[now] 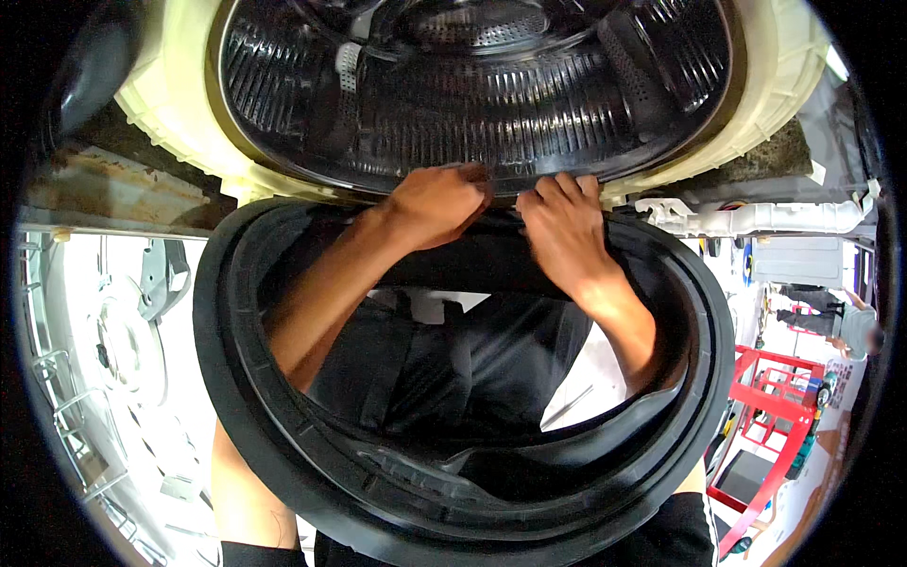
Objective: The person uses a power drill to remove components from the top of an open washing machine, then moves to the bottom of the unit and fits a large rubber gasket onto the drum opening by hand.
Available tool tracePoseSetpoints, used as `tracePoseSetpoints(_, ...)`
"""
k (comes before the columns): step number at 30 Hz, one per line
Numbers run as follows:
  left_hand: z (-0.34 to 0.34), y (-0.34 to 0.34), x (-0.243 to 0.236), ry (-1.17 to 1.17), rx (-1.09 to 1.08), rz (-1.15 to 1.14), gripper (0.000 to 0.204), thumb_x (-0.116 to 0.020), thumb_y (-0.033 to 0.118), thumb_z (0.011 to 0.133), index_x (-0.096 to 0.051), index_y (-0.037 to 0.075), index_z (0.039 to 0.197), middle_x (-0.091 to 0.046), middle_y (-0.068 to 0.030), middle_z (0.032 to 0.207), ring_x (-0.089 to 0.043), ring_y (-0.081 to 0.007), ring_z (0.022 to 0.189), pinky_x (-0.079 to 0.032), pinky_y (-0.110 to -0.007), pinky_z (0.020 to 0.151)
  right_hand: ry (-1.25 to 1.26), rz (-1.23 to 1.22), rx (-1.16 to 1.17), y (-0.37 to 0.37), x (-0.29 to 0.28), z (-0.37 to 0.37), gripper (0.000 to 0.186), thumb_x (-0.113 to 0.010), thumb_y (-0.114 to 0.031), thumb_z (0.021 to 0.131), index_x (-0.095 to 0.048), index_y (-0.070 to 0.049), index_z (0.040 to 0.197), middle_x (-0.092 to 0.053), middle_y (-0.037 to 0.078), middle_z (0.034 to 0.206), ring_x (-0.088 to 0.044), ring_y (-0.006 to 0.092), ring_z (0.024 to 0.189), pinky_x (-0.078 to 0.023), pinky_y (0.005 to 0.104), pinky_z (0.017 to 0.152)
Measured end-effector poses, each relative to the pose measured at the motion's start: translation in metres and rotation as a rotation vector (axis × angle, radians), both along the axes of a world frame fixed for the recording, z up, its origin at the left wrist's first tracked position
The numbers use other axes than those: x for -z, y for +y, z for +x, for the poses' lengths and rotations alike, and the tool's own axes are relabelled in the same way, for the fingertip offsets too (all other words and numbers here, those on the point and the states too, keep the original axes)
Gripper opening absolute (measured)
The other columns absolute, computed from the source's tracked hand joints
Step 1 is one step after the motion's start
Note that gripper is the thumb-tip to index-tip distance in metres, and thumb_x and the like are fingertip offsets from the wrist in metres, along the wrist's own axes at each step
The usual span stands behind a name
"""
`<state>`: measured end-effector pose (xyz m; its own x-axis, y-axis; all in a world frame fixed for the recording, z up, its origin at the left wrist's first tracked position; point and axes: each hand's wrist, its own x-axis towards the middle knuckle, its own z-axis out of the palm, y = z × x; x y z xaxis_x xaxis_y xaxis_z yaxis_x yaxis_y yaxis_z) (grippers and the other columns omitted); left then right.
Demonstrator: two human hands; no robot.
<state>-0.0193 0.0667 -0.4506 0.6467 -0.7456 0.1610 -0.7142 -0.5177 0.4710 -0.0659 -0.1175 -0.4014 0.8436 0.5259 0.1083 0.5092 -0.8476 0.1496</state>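
A large black rubber door gasket hangs in front of a washing machine's steel drum. Both my forearms pass through the gasket's opening. At its far edge, against the lower lip of the pale plastic tub, my left hand is closed on the rubber, its fingertips partly hidden and slightly blurred. A short way to the right, my right hand has its fingers curled over the same edge. The near side of the gasket sags loose toward me, with a folded inner lip.
A white plastic hose-like part runs right of the tub. Rusty metal framing lies to the left. On the right stand a red metal rack and, farther off, another person. White parts are at the left.
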Motion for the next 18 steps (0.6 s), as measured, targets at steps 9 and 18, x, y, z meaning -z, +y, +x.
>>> tracePoseSetpoints(9, 0.010, -0.013, -0.003, -0.033, 0.042, 0.076, 0.013, -0.056, 0.006, 0.075, -0.064, 0.002, 0.085, -0.063, -0.0165, 0.089, -0.064, -0.0345, 0.083, -0.053, -0.042, 0.068, 0.014, -0.043, -0.007, -0.002, -0.004, 0.002, 0.008, -0.059, -0.007, 0.067, -0.064, -0.006, 0.074, -0.058, 0.007, 0.076, -0.054, 0.0230, 0.083, -0.035, 0.0393, 0.077)
tracePoseSetpoints(18, 0.012, -0.015, -0.009, -0.009, 0.031, 0.176, 0.025, -0.068, 0.019, 0.065, -0.064, 0.002, 0.083, -0.061, -0.0141, 0.094, -0.063, -0.0314, 0.086, -0.053, -0.042, 0.066, 0.045, -0.092, 0.015, -0.002, -0.003, 0.005, 0.012, -0.058, -0.008, 0.068, -0.064, -0.006, 0.078, -0.060, 0.006, 0.078, -0.054, 0.0225, 0.084, -0.035, 0.0397, 0.078)
